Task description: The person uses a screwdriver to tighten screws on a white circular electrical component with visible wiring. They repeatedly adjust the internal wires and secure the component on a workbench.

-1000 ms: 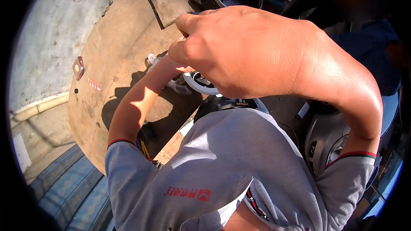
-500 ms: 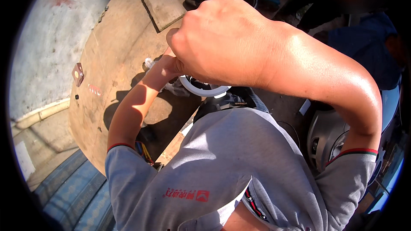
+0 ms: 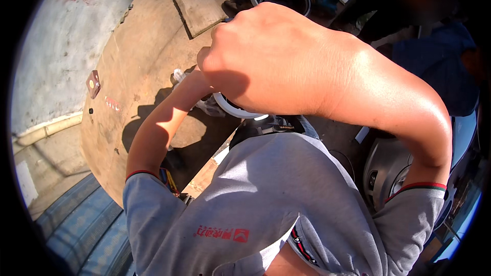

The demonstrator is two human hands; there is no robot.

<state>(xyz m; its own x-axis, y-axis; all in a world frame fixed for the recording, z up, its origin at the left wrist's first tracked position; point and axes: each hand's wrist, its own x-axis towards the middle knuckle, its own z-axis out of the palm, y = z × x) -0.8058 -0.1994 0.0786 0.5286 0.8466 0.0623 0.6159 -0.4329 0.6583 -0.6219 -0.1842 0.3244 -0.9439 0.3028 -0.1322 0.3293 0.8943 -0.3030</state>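
Brown surface (image 3: pixel 138 46) is lying beyond the right hand (image 3: pixel 266 61), which is half-hiding the left hand (image 3: pixel 201 81) (what either is holding, I can't see); beneath, unsteady support could be letting the white ring (image 3: pixel 233 111) slip.

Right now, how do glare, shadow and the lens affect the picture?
Head view: sunlight glares off the right forearm; head view: dark shadow lies across the brown work surface; head view: the fisheye lens blackens the corners, and the right hand hides part of the white ring.
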